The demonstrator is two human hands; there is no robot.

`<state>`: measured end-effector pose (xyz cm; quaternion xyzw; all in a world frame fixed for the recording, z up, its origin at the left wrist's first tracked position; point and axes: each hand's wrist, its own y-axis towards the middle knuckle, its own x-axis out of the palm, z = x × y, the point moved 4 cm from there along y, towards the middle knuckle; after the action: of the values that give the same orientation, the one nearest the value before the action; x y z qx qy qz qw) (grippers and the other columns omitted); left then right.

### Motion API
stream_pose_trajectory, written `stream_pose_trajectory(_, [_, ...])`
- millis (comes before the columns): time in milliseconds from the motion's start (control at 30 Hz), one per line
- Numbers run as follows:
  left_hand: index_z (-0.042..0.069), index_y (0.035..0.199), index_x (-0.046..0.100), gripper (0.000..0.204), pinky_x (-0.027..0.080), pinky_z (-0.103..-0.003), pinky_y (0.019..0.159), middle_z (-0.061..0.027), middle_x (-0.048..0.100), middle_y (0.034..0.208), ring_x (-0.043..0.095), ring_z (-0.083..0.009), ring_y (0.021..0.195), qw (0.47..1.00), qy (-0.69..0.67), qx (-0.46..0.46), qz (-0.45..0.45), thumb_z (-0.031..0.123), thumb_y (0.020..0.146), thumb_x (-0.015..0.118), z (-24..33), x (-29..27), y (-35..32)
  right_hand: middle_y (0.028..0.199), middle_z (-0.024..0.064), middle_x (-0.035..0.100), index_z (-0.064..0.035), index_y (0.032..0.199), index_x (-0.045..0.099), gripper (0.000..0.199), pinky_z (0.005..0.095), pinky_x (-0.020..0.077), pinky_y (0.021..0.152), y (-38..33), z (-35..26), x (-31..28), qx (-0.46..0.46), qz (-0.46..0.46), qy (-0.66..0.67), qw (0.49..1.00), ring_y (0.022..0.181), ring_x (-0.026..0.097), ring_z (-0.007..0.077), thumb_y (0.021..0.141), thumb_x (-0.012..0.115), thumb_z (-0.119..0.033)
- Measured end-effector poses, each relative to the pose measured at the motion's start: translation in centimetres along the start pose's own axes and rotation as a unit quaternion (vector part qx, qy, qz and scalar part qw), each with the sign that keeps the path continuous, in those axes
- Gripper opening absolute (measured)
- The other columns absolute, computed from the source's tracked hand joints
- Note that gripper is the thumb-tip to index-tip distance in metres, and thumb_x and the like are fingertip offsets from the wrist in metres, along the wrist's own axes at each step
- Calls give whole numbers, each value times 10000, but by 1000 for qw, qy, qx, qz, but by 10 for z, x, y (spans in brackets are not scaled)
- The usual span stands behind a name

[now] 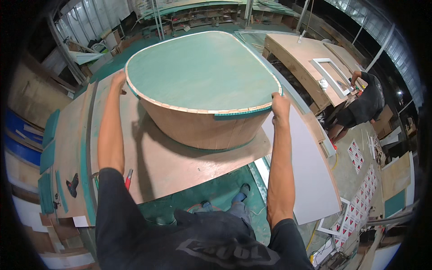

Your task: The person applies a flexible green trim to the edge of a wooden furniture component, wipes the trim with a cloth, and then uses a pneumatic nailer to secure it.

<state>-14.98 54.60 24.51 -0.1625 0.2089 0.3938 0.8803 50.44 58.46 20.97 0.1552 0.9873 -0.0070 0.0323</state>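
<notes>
A big rounded wooden cabinet body (202,130) stands in front of me, with curved plywood sides and a flat green top panel (202,72). Short pale wood blocks line the rim of the top, and a green strip (243,112) runs beneath part of the near right edge. My left hand (119,80) is closed on the rim at the far left, its fingers partly hidden. At the right corner, my right hand (281,107) grips the rim with its fingers closed. The body's lower edge is over a plywood sheet (180,175) on the worktable.
A red-handled tool (128,179) and a dark tool (72,185) lie on the left. On the right is a white panel (306,180). Beyond it a co-worker (362,101) bends at another table (297,67) bearing a white frame (330,76). Printed sheets (360,202) cover the floor.
</notes>
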Motion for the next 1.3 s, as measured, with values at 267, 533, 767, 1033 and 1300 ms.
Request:
stream_pose_trajectory(267, [34, 1265, 651, 489, 495, -491, 975, -196, 653, 1272, 622, -388, 1189, 926, 362, 80, 74, 280, 951, 368, -13, 31, 37, 1250, 310, 593, 75, 1341, 461, 479, 444, 433, 1014, -19, -12, 8, -104, 95, -52, 989, 1177, 579, 433, 975, 460, -233])
stream_pose_trajectory(533, [-19, 1213, 627, 455, 569, -500, 765, -270, 696, 1071, 710, -413, 917, 950, 293, 90, 55, 215, 930, 359, -8, 30, 16, 1329, 283, 561, 90, 1411, 405, 522, 421, 407, 1050, -15, -8, 7, -97, 75, -15, 992, 1240, 552, 379, 991, 448, -217])
stream_pose_trajectory(767, [-39, 1171, 593, 423, 568, -494, 756, -290, 691, 1041, 713, -426, 846, 934, 335, 106, 57, 199, 918, 352, -11, 32, -8, 1292, 266, 585, 82, 1400, 429, 508, 397, 416, 1035, 4, -3, -2, -117, 58, -3, 991, 1211, 569, 352, 986, 472, -210])
stream_pose_trajectory(1033, [-35, 1219, 593, 466, 489, -529, 950, -291, 663, 1146, 631, -461, 1103, 923, 362, 34, 125, 241, 911, 378, -46, 11, -87, 1233, 209, 623, 75, 1351, 493, 467, 376, 457, 964, 91, 8, -16, -130, -70, 87, 985, 1112, 601, 280, 979, 528, -206])
stream_pose_trajectory(1300, [-32, 1220, 631, 489, 451, -534, 998, -300, 613, 1250, 579, -480, 1181, 907, 364, -71, 200, 247, 912, 373, -39, 20, -232, 1192, 155, 643, 51, 1331, 535, 466, 339, 461, 937, 170, 9, -10, -108, -203, 88, 969, 1074, 598, 221, 964, 579, -232])
